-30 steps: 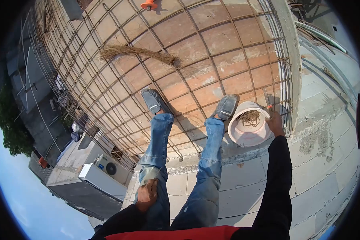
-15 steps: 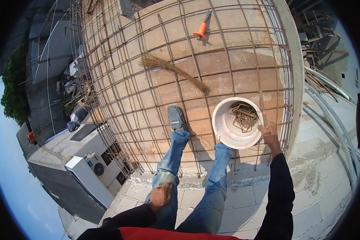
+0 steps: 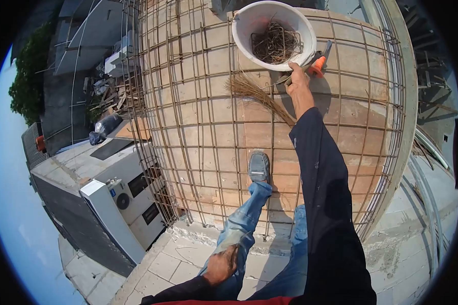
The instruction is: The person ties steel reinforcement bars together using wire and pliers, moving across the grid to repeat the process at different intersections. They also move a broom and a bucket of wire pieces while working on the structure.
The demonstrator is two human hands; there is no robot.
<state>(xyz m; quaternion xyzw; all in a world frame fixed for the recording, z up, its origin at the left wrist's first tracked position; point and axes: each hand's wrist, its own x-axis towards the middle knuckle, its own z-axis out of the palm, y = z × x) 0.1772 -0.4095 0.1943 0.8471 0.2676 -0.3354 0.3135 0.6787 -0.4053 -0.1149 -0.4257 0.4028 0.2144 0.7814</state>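
Observation:
My right hand is stretched far forward and closed on the near rim of a white bucket. A tangle of rusty bent wire lies inside the bucket, which tilts so that its inside faces me. Beside the bucket's right edge is a chisel with an orange hand guard, partly hidden. A brush of thin twigs lies below the bucket, its right end hidden by my forearm. My left hand rests on my left knee, its fingers lying over the jeans and partly in shadow.
A grid of steel reinforcing bars spans the boards, with my left shoe inside it. Denser bars run along both sides. A pale block ledge is nearest me. Lower down at left stand a roof and an air-conditioner unit.
The bucket has moved forward from beside my right leg to the far part of the grid, with my right hand still on it. My left hand stays on the knee. The view has shifted.

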